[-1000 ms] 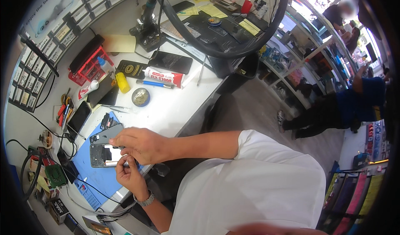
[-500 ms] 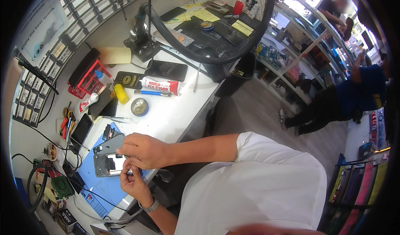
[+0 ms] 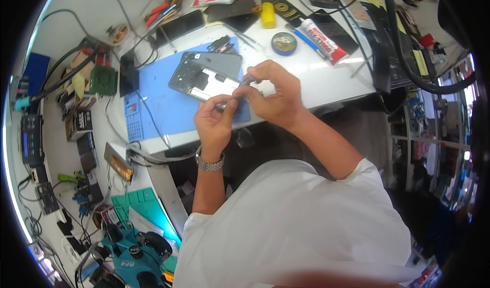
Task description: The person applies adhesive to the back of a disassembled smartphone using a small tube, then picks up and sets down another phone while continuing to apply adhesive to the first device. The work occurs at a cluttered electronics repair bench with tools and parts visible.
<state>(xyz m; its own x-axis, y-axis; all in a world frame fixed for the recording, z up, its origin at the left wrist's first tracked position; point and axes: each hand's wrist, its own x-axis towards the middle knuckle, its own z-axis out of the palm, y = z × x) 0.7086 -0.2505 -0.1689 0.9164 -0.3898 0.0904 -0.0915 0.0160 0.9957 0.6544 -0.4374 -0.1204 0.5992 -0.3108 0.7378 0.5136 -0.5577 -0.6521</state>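
White workbench [image 3: 332, 88] surface runs across the upper part of a cluttered work area. At far left stands a black unit [image 3: 32, 142] with a lit display, then a green box [image 3: 103, 80] and, lower down, a teal microscope [image 3: 133, 260]. Next comes a blue mat [image 3: 159, 84], on which the opened phone [image 3: 182, 78] lies, its pale inner section bared. Just right of and below it is the person's left hand [image 3: 214, 122], thumb and bent fingers together; whether they grasp anything cannot be told. Behind the phone, a dark grey panel [image 3: 224, 61] overlaps it. The right hand [image 3: 278, 94] pinches a small dark piece [image 3: 249, 80], too blurred to identify. Beyond it are a yellow bottle [image 3: 268, 15], a round tin [image 3: 284, 43], a blue tool [image 3: 306, 39] and, touching or just beside that, a red-and-white tube [image 3: 322, 40].
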